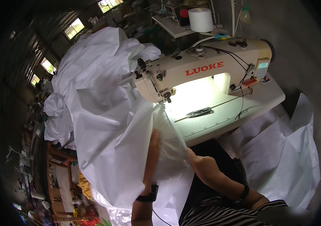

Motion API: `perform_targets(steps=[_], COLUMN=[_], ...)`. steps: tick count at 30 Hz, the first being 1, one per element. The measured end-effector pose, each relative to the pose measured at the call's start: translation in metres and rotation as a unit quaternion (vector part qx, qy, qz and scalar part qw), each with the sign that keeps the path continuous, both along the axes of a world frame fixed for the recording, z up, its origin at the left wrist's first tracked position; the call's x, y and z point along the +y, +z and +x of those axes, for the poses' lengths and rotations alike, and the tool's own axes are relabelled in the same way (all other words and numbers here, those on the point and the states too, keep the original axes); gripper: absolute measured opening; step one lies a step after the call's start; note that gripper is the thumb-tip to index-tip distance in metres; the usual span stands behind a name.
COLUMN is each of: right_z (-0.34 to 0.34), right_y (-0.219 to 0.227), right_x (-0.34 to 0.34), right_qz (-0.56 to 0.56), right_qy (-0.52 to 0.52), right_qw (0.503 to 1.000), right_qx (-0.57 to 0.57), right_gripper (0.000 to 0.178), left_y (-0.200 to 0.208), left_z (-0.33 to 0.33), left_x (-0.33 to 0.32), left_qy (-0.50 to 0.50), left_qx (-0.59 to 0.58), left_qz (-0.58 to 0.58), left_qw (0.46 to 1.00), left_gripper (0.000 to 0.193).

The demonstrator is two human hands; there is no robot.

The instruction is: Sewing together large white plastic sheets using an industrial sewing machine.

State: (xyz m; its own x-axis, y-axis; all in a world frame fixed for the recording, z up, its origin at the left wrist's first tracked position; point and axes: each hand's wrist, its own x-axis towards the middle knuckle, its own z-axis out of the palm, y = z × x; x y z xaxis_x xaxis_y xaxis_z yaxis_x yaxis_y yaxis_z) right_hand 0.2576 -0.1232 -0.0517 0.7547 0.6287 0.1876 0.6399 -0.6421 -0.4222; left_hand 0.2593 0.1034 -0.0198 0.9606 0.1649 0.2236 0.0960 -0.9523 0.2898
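Note:
A large sheet of white fabric [107,124] hangs in folds over the left of the sewing machine [202,67]. One edge of it runs up under the machine's needle area [163,103]. My left hand [153,148] lies stretched along the fabric below the needle, partly covered by a fold, its fingers extended. My right hand [205,167] is closed on the fabric's right edge, just off the front of the table, with thumb and fingers pinched together. Thread snips [200,112] lie on the lit machine bed, right of the needle.
More white fabric [281,158] hangs at the right below the table. A white thread cone [201,20] stands on a shelf behind the machine. A black cord [242,94] dangles by the machine's control panel [262,69]. A wooden frame [70,169] stands at lower left.

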Motion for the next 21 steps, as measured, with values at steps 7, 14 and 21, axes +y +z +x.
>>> perform_targets(steps=[7, 14, 21], right_z=[0.002, 0.049, 0.093], right_y=[0.013, 0.025, 0.017], right_x=[0.0, 0.025, 0.074], right_qz=[-0.033, 0.065, -0.067], right_qy=[0.017, -0.035, -0.066], right_qw=[0.998, 0.99, 0.991], right_qx=[-0.048, -0.116, -0.098], right_gripper=[0.039, 0.016, 0.025], left_y=[-0.053, -0.069, -0.079], left_z=[0.008, 0.011, 0.011], left_x=[-0.023, -0.033, -0.038], left_qy=[-0.06, -0.096, -0.052], left_qx=[-0.102, -0.116, -0.112], left_qz=[0.042, -0.005, -0.249], left_qw=[0.992, 0.989, 0.961], left_gripper=[0.049, 0.043, 0.044])
